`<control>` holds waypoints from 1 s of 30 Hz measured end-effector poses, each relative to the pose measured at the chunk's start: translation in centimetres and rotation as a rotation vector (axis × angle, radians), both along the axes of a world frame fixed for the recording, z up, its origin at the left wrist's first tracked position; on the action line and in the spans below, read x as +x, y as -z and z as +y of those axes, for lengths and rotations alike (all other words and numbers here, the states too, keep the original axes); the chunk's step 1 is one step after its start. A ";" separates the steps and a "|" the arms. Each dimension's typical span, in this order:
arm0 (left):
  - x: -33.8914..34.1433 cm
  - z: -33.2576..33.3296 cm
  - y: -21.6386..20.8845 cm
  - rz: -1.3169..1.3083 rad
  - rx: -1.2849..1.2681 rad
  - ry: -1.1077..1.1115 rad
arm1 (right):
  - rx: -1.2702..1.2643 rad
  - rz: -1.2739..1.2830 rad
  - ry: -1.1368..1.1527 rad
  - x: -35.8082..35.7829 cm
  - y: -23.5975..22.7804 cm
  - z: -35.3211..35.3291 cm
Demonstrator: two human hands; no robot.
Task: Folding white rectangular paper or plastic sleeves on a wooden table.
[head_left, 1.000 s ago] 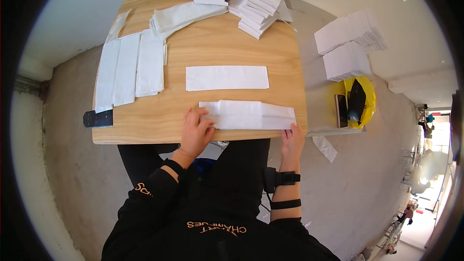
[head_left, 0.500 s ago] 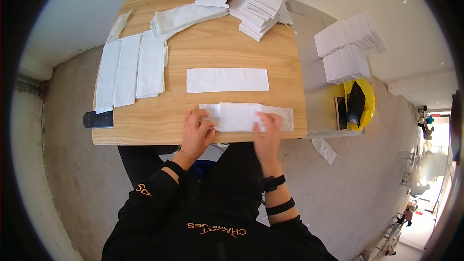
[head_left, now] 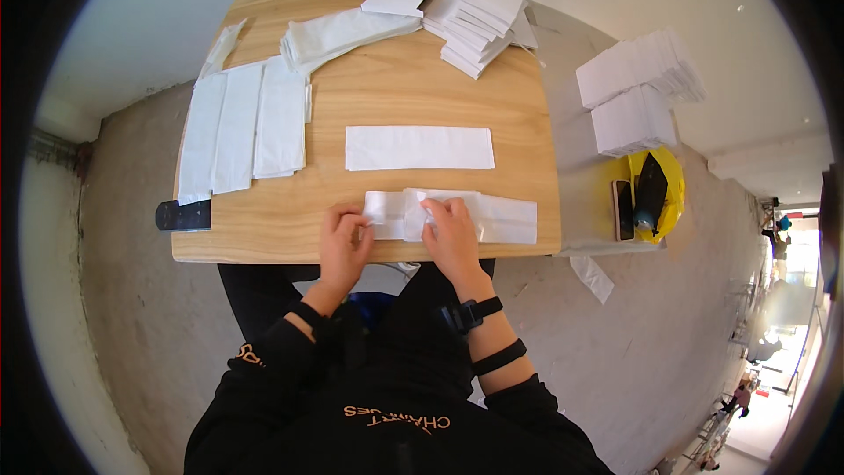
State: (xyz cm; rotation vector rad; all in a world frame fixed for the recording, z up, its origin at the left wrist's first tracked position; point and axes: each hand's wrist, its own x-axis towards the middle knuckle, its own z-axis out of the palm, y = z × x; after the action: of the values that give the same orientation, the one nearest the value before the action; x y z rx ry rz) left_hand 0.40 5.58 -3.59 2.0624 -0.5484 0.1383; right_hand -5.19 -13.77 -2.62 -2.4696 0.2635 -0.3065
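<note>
A long, thin white folded strip, of paper or plastic I cannot tell which, lies crosswise near the table's front edge. Its left part is doubled over in layers. My left hand has its fingers curled and closed at the strip's left end. Bent over the middle of the strip, my right hand pinches at the upper layer with thumb and fingers; the fingertips partly cover the fold. Just beyond lies a second white strip, flat and untouched.
Stacks of white strips lie on the table's left, with a loose white bundle behind. White envelopes are piled at the back right. Right of the table are envelope stacks, a phone and a yellow bag around a dark bottle.
My right hand has moved left along the strip, from its right part to its middle. My left hand has shifted slightly left at the strip's end.
</note>
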 end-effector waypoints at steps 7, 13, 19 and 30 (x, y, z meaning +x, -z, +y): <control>0.4 4.7 0.2 0.304 -0.069 -0.047 | -0.065 0.035 -0.099 0.3 -1.1 -0.1; 0.4 2.2 -3.2 0.523 -0.254 0.041 | -0.051 0.120 -0.105 0.4 -1.9 -0.4; -0.6 -3.5 -5.4 0.287 -0.019 0.205 | 0.483 -0.034 0.198 -0.8 -1.0 -1.5; -3.0 -7.5 -3.2 0.181 0.128 0.364 | 0.520 0.107 0.304 -1.3 -0.4 -3.3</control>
State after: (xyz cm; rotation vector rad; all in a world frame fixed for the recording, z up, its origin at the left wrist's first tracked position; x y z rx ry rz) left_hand -2.59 -1.90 -0.43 2.0347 -0.8240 -0.3014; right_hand -6.46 -17.02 -2.18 -1.9306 0.6768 -0.1997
